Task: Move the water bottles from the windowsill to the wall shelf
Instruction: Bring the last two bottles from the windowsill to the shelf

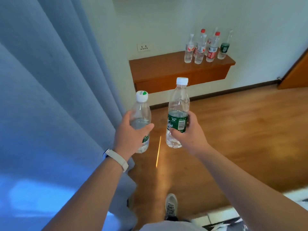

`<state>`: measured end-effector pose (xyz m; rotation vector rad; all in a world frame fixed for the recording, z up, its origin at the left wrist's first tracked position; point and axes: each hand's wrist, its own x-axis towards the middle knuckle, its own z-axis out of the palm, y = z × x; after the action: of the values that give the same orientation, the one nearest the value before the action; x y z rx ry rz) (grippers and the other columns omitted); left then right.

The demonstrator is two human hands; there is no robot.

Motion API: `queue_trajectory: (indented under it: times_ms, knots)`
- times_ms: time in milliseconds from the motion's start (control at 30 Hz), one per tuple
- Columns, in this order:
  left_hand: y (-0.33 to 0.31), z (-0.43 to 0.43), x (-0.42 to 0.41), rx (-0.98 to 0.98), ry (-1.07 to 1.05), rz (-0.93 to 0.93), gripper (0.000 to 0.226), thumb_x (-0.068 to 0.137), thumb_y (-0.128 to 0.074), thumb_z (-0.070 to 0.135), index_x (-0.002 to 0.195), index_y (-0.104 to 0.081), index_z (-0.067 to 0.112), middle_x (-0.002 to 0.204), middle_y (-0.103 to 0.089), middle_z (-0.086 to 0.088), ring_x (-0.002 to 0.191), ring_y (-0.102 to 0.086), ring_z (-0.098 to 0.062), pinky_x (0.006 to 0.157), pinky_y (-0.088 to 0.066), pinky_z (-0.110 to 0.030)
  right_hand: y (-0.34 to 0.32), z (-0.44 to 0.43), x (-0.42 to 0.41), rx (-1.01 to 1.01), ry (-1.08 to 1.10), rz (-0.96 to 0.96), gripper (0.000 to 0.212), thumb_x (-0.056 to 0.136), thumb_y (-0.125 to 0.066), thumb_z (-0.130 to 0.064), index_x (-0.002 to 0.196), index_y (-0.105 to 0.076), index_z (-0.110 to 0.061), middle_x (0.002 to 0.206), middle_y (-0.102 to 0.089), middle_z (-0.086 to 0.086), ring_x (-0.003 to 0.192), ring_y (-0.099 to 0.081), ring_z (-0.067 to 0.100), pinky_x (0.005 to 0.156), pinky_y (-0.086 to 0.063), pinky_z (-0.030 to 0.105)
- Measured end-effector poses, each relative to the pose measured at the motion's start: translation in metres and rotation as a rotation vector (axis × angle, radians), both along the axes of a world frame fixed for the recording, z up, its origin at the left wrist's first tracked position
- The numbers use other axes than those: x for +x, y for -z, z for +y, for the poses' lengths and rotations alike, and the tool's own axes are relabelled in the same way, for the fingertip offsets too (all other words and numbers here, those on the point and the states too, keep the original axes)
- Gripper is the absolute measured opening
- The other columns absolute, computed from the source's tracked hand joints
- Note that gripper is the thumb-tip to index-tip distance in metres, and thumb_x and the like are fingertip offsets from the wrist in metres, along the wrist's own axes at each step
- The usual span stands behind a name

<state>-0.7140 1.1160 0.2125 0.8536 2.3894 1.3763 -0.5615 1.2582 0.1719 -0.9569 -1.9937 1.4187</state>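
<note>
My left hand grips a clear water bottle with a white and green cap, held upright. In my right hand is a taller clear bottle with a green label and white cap, also upright. Both bottles hang in the air over the wooden floor, short of the brown wall shelf. At the right end of that shelf stand several water bottles, most with red labels, one with a green label. The windowsill is out of view.
A blue curtain fills the left side, close to my left arm. A wall socket sits above the shelf's left end. A brown door stands at the right. My shoe is on the floor below; a bed edge shows at bottom right.
</note>
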Motion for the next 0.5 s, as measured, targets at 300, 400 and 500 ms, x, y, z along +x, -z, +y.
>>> queue_trajectory:
  times_ms: [300,400,500]
  knots:
    - [-0.007,0.108,-0.050,-0.009,0.051,0.012,0.070,0.075,-0.079,0.047,0.134,-0.042,0.039,0.124,-0.054,0.013,0.113,-0.054,-0.015,0.091,-0.053,-0.038,0.000,0.100,-0.034,0.002,0.081,-0.001,0.075,0.074,-0.079,-0.037,0.133,-0.033,-0.038,0.109,-0.058,-0.027,0.096,-0.058,-0.013,0.067,-0.049,0.012]
    - [-0.007,0.133,-0.060,0.003,0.079,0.013,0.068,0.075,-0.079,0.047,0.132,-0.043,0.039,0.121,-0.055,0.015,0.111,-0.056,-0.014,0.090,-0.053,-0.035,0.004,0.118,-0.035,-0.009,0.118,-0.024,0.075,0.075,-0.080,-0.036,0.133,-0.034,-0.038,0.110,-0.060,-0.024,0.096,-0.060,-0.008,0.069,-0.051,0.014]
    - [-0.006,0.153,-0.079,0.032,0.101,-0.005,0.066,0.074,-0.079,0.048,0.130,-0.045,0.038,0.118,-0.057,0.015,0.108,-0.058,-0.013,0.085,-0.055,-0.032,0.010,0.134,-0.046,-0.022,0.134,-0.041,0.073,0.076,-0.079,-0.036,0.133,-0.034,-0.037,0.111,-0.060,-0.023,0.096,-0.061,-0.006,0.071,-0.051,0.016]
